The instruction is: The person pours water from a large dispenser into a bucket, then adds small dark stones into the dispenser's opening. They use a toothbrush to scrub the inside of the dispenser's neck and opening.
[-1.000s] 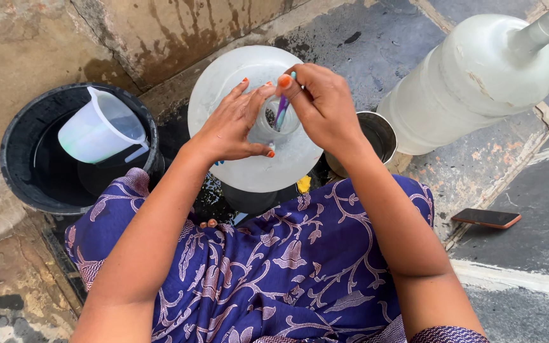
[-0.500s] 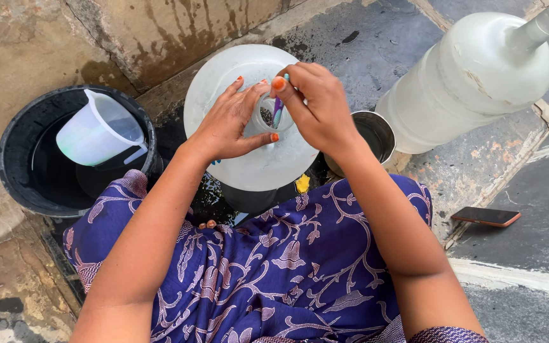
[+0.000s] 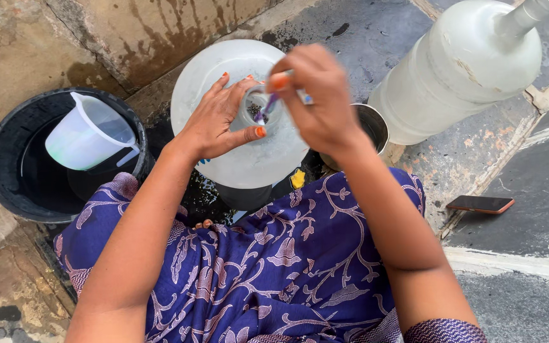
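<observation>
A big clear water bottle (image 3: 249, 159) stands upright in front of me, seen from above. My left hand (image 3: 214, 117) grips its neck, fingers wrapped round the left side. My right hand (image 3: 316, 95) hovers over the mouth, pinching a thin purple-handled tool (image 3: 268, 108) that pokes down into the opening. What the tool is, a brush or a spoon, is too blurred to tell. The right hand looks motion-blurred.
A black bucket (image 3: 7, 171) at the left holds water and a clear plastic jug (image 3: 87, 133). A second large clear bottle (image 3: 465, 70) lies at the upper right. A metal cup (image 3: 376, 127) sits behind my right wrist. A phone (image 3: 481, 204) lies on the wet concrete. A small yellow scrap (image 3: 297, 179) rests by the bottle's base.
My right hand has shifted slightly right and lifted over the bottle mouth, moving the purple tool inside the neck. The left hand keeps its hold on the neck.
</observation>
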